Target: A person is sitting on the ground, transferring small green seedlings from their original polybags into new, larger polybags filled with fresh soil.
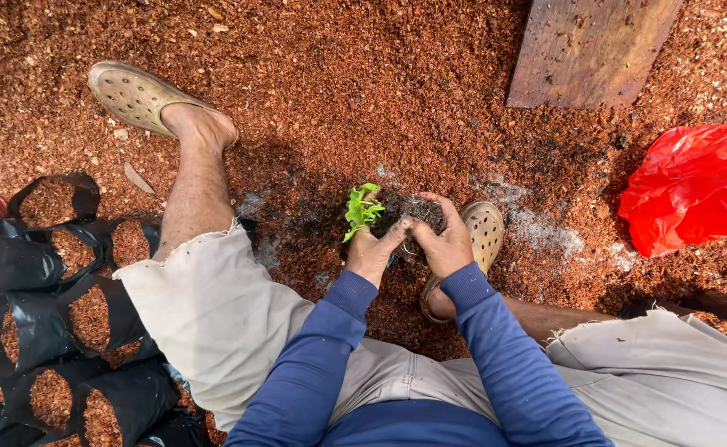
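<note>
Centrally, just below mid-frame, both hands meet on a seedling (361, 209); the left hand (370, 252) clasps below the green leaves, the right hand (446, 242) curls its fingers over the dark root ball (413, 212), whose lower part is hidden behind them; whether a pot wraps it is hard to make out. Right of the hands a sandal (485, 232) is partly covered by the wrist; black bags (49, 331) run off the lower left edge; a red bag (695, 186) is cut off at right; a plank (587, 50) leaves the top edge.
</note>
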